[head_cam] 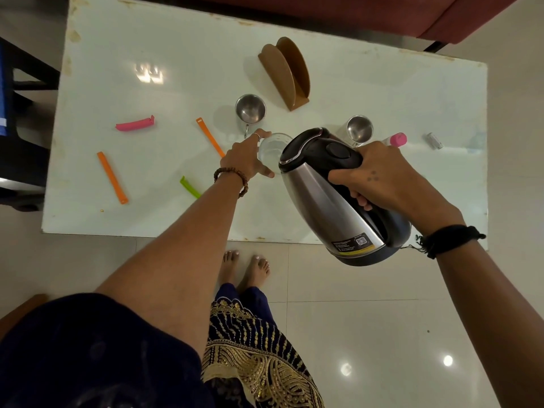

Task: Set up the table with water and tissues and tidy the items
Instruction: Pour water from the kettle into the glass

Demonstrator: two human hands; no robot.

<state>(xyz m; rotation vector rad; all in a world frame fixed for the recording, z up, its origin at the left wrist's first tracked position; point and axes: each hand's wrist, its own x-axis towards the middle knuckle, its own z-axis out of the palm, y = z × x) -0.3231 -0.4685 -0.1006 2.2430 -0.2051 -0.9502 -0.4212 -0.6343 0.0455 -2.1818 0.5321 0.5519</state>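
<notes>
My right hand [379, 175] grips the black handle of a steel electric kettle [323, 195], tilted with its spout over a clear glass [273, 148] on the white table [147, 54]. My left hand [247, 157] is wrapped around the glass from the left. Two steel cups stand nearby: one [250, 108] just behind the glass, one [359, 128] behind the kettle. A brown tissue holder [287, 73] stands with nothing in it farther back.
Loose plastic bag clips lie on the table's left half: pink [134, 124], two orange [210, 136] [112, 177] and green [190, 187]. A pink-capped bottle [396, 139] and a small grey item [434, 140] lie at the right. A red seat [441, 16] stands beyond the table.
</notes>
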